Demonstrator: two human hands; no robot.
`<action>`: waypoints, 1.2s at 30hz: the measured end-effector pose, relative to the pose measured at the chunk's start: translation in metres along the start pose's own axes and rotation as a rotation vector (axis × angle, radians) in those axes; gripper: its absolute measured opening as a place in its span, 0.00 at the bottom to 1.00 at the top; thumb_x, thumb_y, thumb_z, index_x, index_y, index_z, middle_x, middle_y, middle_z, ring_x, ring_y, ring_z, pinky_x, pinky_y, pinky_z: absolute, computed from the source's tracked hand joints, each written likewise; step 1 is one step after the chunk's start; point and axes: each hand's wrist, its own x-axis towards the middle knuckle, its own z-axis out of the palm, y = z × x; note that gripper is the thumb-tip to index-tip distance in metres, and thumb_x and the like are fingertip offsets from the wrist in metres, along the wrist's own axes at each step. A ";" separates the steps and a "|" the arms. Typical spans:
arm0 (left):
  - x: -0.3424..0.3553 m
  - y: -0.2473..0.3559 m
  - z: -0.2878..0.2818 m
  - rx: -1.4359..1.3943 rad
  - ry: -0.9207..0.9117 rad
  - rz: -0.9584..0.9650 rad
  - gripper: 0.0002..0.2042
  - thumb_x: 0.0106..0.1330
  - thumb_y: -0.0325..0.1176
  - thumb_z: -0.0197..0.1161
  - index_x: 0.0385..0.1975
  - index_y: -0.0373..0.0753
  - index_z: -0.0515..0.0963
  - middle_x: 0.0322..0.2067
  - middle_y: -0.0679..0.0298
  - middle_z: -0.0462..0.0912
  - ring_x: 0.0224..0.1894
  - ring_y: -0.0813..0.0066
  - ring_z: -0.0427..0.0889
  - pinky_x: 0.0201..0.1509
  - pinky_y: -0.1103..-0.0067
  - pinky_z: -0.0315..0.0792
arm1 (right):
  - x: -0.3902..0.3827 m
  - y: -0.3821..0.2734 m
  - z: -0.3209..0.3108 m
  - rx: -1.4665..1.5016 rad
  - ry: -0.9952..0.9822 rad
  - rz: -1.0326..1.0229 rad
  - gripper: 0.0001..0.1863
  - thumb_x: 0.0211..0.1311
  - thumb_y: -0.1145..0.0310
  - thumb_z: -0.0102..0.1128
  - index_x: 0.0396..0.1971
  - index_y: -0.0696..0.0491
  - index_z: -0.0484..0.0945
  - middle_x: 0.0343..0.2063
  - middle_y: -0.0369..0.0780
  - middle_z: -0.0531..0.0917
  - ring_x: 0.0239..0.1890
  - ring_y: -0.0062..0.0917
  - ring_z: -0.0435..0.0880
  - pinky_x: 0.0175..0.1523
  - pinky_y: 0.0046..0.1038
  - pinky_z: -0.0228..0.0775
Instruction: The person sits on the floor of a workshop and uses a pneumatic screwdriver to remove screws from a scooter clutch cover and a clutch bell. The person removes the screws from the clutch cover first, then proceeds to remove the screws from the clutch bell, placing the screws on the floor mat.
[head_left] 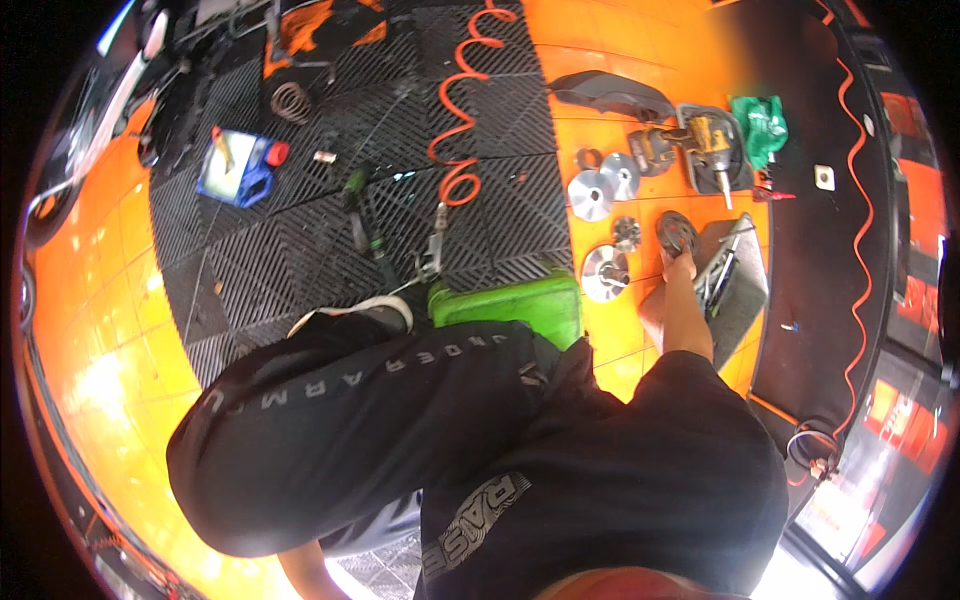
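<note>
Neither my left hand nor my right hand shows clearly. Lettered black clothing fills the left of the lower half, and a black shirt takes up its middle. Below the lettered cloth, a short length of bare limb is cut off by the lower edge; whose it is, I cannot tell. A bare lower leg stretches forward to a foot in a dark shoe. Close to that foot are a grey box-like piece with tools on it and a silver hub with a disc.
Silver discs lie on orange floor. A yellow cordless power tool rests over a black tray beside a green bag. A green stool or box, a coiled red hose and a blue-white jug are on or near black matting.
</note>
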 end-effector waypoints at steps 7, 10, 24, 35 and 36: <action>0.007 0.070 0.026 -0.030 -0.018 0.269 0.11 0.70 0.38 0.55 0.45 0.46 0.81 0.47 0.60 0.83 0.52 0.54 0.80 0.55 0.65 0.74 | -0.024 0.020 0.009 -1.160 -0.167 -0.646 0.19 0.66 0.67 0.61 0.56 0.54 0.76 0.52 0.42 0.80 0.55 0.35 0.80 0.57 0.36 0.72; 0.034 0.132 0.067 -0.075 -0.069 0.502 0.11 0.70 0.37 0.55 0.45 0.46 0.82 0.47 0.60 0.83 0.53 0.54 0.80 0.55 0.65 0.74 | -0.133 0.052 0.070 -1.092 -0.609 -1.056 0.21 0.62 0.72 0.64 0.55 0.53 0.75 0.53 0.43 0.80 0.56 0.36 0.78 0.60 0.34 0.70; 0.212 0.386 0.307 0.386 -0.041 1.277 0.15 0.61 0.30 0.62 0.49 0.44 0.80 0.53 0.62 0.79 0.58 0.59 0.76 0.57 0.61 0.72 | -0.361 0.185 0.191 -1.512 -2.103 -2.422 0.25 0.57 0.70 0.59 0.57 0.46 0.73 0.58 0.40 0.74 0.68 0.36 0.66 0.79 0.47 0.43; 0.241 0.401 0.345 0.304 -0.101 1.298 0.15 0.62 0.30 0.59 0.50 0.46 0.78 0.45 0.61 0.79 0.51 0.61 0.79 0.53 0.65 0.74 | -0.383 0.138 0.187 -1.752 -1.814 -1.827 0.27 0.49 0.66 0.66 0.53 0.51 0.74 0.40 0.42 0.79 0.49 0.38 0.76 0.58 0.41 0.62; 0.241 0.399 0.345 0.287 -0.091 1.310 0.14 0.62 0.31 0.58 0.47 0.45 0.79 0.43 0.61 0.79 0.49 0.61 0.80 0.52 0.65 0.74 | -0.387 0.129 0.186 -1.674 -1.744 -1.777 0.28 0.47 0.65 0.68 0.52 0.51 0.74 0.38 0.43 0.79 0.48 0.39 0.76 0.57 0.41 0.62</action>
